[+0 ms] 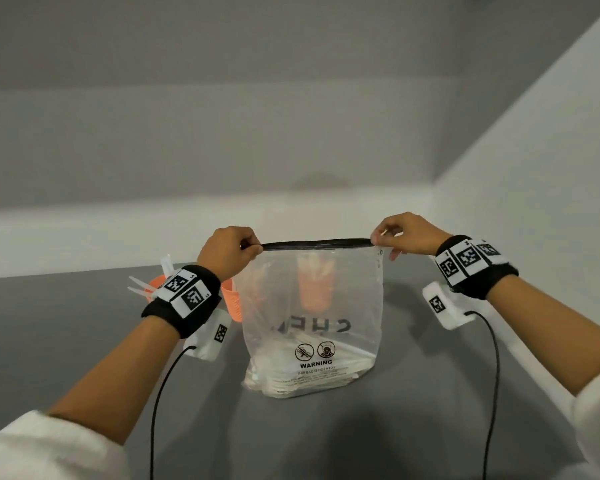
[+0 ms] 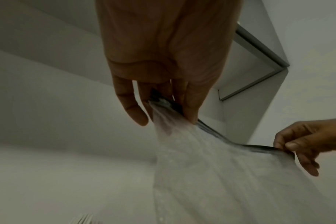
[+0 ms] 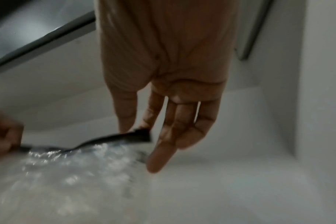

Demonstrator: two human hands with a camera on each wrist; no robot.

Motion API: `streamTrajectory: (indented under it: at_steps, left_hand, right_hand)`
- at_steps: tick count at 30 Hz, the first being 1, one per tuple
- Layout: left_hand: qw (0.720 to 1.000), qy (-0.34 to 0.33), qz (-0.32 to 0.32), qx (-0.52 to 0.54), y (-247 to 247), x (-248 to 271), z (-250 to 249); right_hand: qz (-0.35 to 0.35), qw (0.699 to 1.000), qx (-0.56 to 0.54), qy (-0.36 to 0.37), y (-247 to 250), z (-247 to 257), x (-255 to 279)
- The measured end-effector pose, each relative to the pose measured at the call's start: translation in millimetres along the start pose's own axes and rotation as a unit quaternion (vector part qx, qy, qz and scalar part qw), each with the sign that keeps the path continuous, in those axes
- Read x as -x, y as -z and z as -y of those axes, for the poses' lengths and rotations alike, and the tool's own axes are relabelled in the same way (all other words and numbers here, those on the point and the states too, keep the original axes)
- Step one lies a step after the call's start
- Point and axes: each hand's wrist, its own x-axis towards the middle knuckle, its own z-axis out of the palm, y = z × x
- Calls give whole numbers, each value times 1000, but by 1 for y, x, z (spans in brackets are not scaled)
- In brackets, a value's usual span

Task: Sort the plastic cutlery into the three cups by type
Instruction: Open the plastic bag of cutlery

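With cutlery left to sort, the left hand [image 1: 227, 251] and right hand [image 1: 404, 237] each pinch an end of the black zip strip [image 1: 316, 244] of the clear plastic bag [image 1: 312, 320] of white plastic cutlery [image 1: 309, 379] standing mid-desk, orange cups [image 1: 231, 301] behind; next, I judge, open it.

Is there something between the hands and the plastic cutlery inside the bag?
Yes. The cutlery lies at the bottom of the clear bag, whose black top strip is pinched flat between the left hand and right hand.

bag [image 1: 312, 306] on table [image 1: 84, 341], cups [image 1: 231, 299] behind
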Motion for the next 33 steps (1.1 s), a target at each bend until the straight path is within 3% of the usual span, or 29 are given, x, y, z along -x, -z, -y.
streamTrajectory:
  at_steps: [3,10,15,18,21,24,26,28,30,31,32,33]
  left_hand:
    - [1000,-2,15,25,3,0,-1]
    - [996,20,44,69,10,6,-3]
    - [998,33,36,-35,-4,-3,-25]
    - [987,16,105,-117,-18,-8,-40]
    - [958,6,204,-200,-27,-3,-43]
    - [919,28,264,-292,-32,10,-31]
    - [908,63,281,-304,-36,17,-19]
    - [929,118,274,-221,-41,20,-7]
    - [952,181,237,-66,-44,22,1]
    - [949,224,217,47,-47,24,3]
    - [925,276,195,175,-51,27,3]
    - [878,330,169,303,-55,29,1]
  right_hand:
    - [59,992,-92,-63,-5,13,-1]
    - [98,993,-23,-67,-12,26,-14]
    - [95,994,-19,-49,-17,33,-15]
    - [97,995,-20,-28,-22,40,-12]
    - [110,994,7,-15,-25,41,-5]
    - [108,990,81,-25,-25,36,2]
    - [87,987,128,-34,-29,31,5]
    - [45,992,107,-42,-35,25,5]
    - [28,996,-32,-81,-42,17,5]
    - [36,983,-138,-113,-45,14,6]
    - [52,955,-254,-144,-49,12,8]
    - [71,913,-367,-166,-53,11,10]
